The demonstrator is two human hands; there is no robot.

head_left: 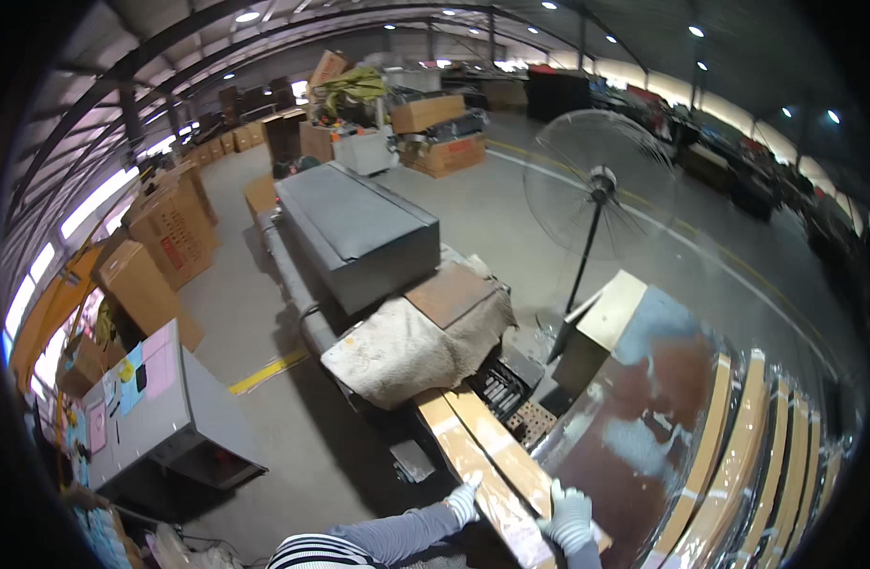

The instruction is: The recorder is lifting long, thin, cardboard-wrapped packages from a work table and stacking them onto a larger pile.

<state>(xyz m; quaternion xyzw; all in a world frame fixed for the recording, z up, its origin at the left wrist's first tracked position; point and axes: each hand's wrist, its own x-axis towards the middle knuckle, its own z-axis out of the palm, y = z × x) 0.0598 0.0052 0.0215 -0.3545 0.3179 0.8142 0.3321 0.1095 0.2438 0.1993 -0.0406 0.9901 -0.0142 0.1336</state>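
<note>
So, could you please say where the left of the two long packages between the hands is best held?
Probably by its outer long edge, from the left, where the left hand rests: the left package is long and narrow, and the right package lies close along its other side.

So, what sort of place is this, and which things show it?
Probably a factory or packing workshop: a large, grey, box-shaped housing, tall brown cardboard cartons and long, flat brown strips all suggest it.
</note>
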